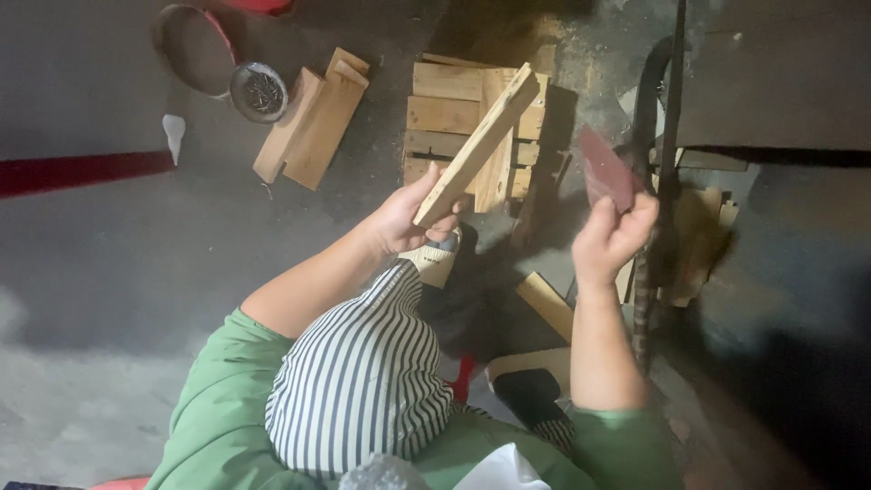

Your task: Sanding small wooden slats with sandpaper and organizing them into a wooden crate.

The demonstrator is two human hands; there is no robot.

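Dark floor (109, 236) swallows blurred sandpaper (606, 171) in right hand (610, 238).

There is a single view here, from a camera worn on the person's head, and it looks almost straight down. Their own striped lap fills the bottom of the frame, very close to the lens. The left hand (410, 220) and right hand (610, 238) sit mid-frame at arm's reach, just above the lap. Beyond the lap the grey floor (109, 263) spreads out farther off, with a small wooden pallet (445, 113) lying near the top centre, directly past the hands. No second view shares this scene.
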